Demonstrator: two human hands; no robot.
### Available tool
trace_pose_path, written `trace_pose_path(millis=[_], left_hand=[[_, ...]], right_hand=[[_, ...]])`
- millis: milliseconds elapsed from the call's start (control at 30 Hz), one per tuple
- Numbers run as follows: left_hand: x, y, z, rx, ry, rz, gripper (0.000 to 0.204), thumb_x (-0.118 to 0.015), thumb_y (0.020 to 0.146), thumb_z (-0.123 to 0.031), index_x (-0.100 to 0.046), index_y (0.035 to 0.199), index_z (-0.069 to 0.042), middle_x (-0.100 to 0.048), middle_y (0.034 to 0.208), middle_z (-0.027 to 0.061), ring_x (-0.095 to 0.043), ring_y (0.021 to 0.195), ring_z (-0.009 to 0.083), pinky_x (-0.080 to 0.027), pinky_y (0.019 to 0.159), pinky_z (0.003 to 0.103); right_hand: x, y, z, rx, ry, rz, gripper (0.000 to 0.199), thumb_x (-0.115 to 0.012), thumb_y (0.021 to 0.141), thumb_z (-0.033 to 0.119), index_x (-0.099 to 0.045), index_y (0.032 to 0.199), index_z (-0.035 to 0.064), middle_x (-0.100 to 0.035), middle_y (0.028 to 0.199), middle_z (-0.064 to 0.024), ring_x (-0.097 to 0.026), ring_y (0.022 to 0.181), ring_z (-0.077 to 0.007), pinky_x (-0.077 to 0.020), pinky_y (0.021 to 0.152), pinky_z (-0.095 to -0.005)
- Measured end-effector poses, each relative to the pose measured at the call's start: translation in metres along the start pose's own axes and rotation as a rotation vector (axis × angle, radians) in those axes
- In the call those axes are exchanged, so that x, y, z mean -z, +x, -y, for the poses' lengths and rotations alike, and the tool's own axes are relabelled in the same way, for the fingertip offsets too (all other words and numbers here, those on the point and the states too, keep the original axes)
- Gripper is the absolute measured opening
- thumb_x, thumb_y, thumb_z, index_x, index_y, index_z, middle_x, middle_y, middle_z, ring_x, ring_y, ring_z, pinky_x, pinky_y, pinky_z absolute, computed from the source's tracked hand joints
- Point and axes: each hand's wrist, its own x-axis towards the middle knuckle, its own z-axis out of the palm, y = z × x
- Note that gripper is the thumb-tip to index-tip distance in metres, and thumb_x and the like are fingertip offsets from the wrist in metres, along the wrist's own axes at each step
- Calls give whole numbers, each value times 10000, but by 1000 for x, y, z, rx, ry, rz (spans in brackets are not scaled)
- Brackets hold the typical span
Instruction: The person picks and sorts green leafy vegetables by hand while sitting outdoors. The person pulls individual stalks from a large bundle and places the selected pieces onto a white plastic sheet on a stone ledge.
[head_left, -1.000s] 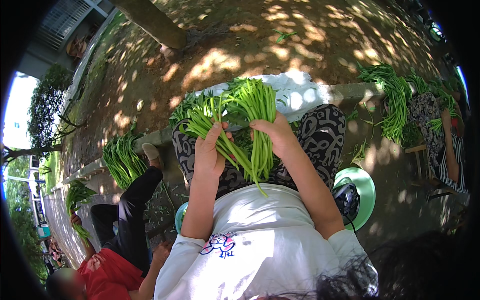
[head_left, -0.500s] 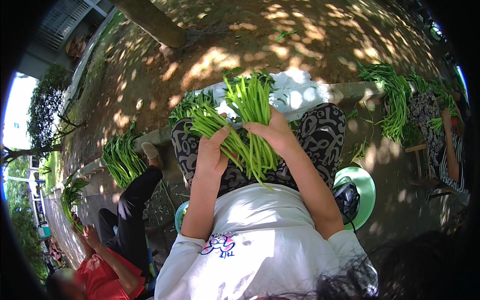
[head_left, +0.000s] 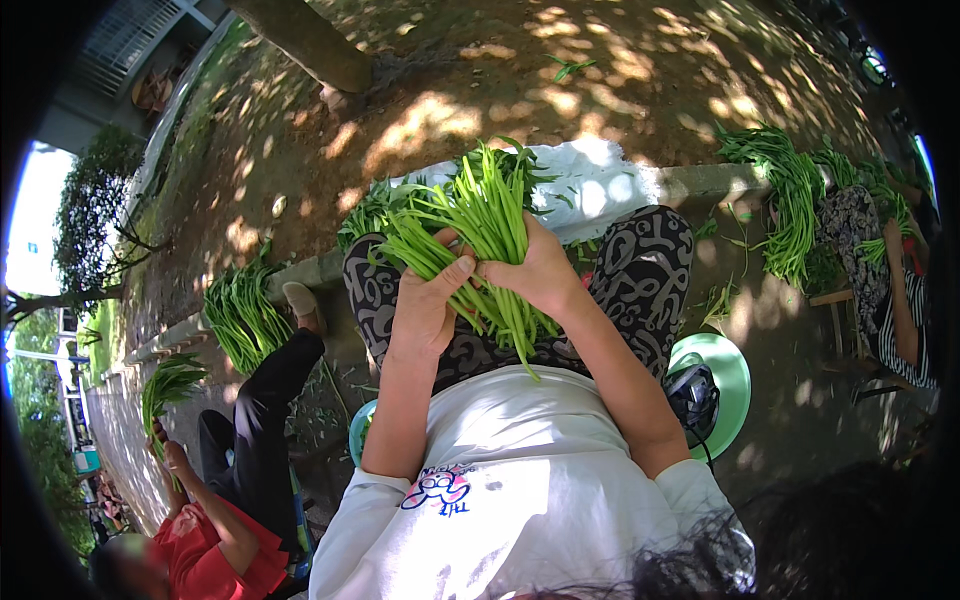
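My left hand (head_left: 428, 308) is closed round a bunch of long green leafy stems (head_left: 412, 247), which look like water spinach, above my lap. Beside it my right hand (head_left: 540, 268) grips a larger bunch of the same stems (head_left: 490, 205), leaning up and slightly left. My thumbs meet in front, and the two bunches press together and overlap, their cut ends pointing down toward my white shirt (head_left: 520, 450). Most of my fingers are hidden behind the stems. Beyond my hands, more leafy greens (head_left: 368, 215) lie by my left knee, next to a white sheet (head_left: 600, 185).
A pale green basin (head_left: 737, 390) with a dark object (head_left: 693, 400) in it stands at my right hip. Greens lie along the low kerb (head_left: 690, 182): a heap (head_left: 240, 320) leftward, another (head_left: 785, 200) rightward. A person in red (head_left: 215, 545) sits left, a person in stripes (head_left: 905, 345) right.
My hands have come together, and the right bunch has swung left against the left one. The person in red has raised their bunch and shifted it to the right.
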Motion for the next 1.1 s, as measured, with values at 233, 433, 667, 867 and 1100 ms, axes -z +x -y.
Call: trace_pose_path(millis=[233, 433, 667, 867, 1100], left_hand=[[8, 0, -8, 42, 84, 35, 463, -652, 795, 48, -512, 1232, -12, -611, 906, 61, -610, 769, 167, -517, 670, 293], [12, 4, -3, 21, 45, 32, 368, -646, 796, 55, -558, 1143, -31, -622, 875, 54, -611, 748, 163, -511, 645, 286], [2, 1, 0, -48, 121, 18, 237, -680, 803, 31, -596, 1016, -28, -623, 867, 23, -603, 759, 132, -506, 672, 265], [17, 5, -3, -66, 165, -39, 253, -712, 797, -8, -609, 1028, -15, -616, 841, 30, -579, 714, 125, -485, 641, 258], [11, 5, -3, -95, 98, -13, 230, -709, 803, -10, -601, 1005, -33, -616, 828, 31, -573, 689, 134, -485, 626, 260]], right_hand=[[18, -1, 2, -30, 261, -34, 470, -675, 695, 22, -535, 1142, -16, -606, 935, -52, -574, 802, -129, -477, 725, -277], [21, -1, 2, -126, 310, 133, 441, -681, 716, 51, -553, 1133, -13, -631, 952, -73, -598, 807, -142, -489, 743, -281], [1, -1, 6, 40, 181, 230, 465, -696, 694, 106, -550, 1112, -33, -628, 982, -80, -599, 839, -129, -497, 765, -278], [18, 0, 1, -81, 232, 157, 501, -679, 745, 61, -502, 1205, -27, -611, 1052, -103, -598, 950, -179, -516, 793, -316], [12, -2, 3, -23, 214, 247, 509, -700, 715, 93, -541, 1187, -11, -631, 1020, -75, -596, 860, -134, -500, 761, -297]])
